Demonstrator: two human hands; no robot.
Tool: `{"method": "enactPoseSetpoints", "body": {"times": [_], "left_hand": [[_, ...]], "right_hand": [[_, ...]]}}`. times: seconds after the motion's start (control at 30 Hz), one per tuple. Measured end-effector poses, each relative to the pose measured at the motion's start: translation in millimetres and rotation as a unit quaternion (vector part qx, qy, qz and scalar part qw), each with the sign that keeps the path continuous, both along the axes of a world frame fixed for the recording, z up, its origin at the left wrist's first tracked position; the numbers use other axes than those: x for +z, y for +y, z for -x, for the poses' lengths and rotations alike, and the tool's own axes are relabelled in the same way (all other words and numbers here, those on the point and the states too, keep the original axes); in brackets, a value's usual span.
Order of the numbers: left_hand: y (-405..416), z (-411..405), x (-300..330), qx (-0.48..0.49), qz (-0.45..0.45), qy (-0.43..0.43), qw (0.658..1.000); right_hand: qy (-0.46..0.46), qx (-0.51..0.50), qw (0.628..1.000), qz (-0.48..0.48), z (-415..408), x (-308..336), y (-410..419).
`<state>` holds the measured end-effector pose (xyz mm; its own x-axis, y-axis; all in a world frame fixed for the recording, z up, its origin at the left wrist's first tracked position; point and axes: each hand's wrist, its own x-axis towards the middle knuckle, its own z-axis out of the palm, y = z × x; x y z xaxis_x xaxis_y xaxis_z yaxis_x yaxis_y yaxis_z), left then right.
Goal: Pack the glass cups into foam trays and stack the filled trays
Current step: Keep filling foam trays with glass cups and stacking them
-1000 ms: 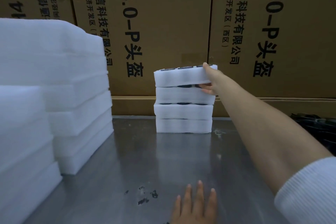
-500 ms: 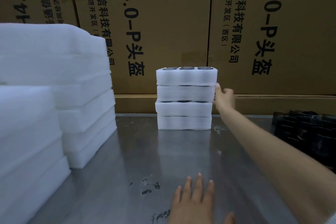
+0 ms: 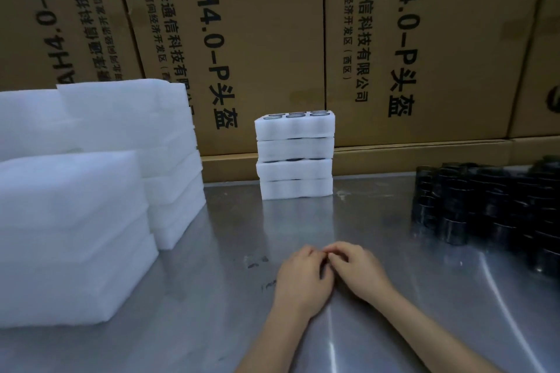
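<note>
The stack of filled foam trays [image 3: 295, 157] stands four high at the back of the steel table [image 3: 212, 297], against the cardboard boxes [image 3: 266, 39], with dark cup rims showing in the top tray. The loose glass cups [image 3: 491, 209], dark and piled in rows, sit to my right, well apart from the stack. Two piles of empty foam trays [image 3: 91, 206] rise on my left. My left hand [image 3: 303, 277] and right hand [image 3: 357, 269] rest on the table in front of me, touching each other at the fingertips. The fingers of both curl loosely and I hold nothing in either.
</note>
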<state>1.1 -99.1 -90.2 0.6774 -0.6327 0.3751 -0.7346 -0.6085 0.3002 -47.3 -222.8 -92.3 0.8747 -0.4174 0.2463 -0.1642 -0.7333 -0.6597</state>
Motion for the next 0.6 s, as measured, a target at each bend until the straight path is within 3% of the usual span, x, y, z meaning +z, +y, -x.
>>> {"method": "enactPoseSetpoints", "body": {"times": [0.1,0.3,0.47,0.53,0.6], "left_hand": [[5.0,13.3,3.6,0.032,-0.008,-0.058,0.998],[24.7,39.7,-3.8,0.074,-0.001,-0.072,0.995],[52.9,75.5,-5.6,-0.031,-0.012,-0.109,0.993],[71.6,85.0,2.2,-0.113,-0.066,-0.131,0.983],[93.0,81.0,19.0,-0.167,-0.151,-0.211,0.951]], "right_hand": [[0.006,0.003,0.999,0.042,33.0,5.5,17.3],[0.040,0.037,0.989,0.136,83.8,-1.4,36.6],[0.059,0.030,0.980,0.187,115.1,-13.7,46.7],[0.070,0.032,0.979,0.191,122.9,-17.5,48.5],[0.066,0.029,0.979,0.191,126.4,-16.3,49.8]]}}
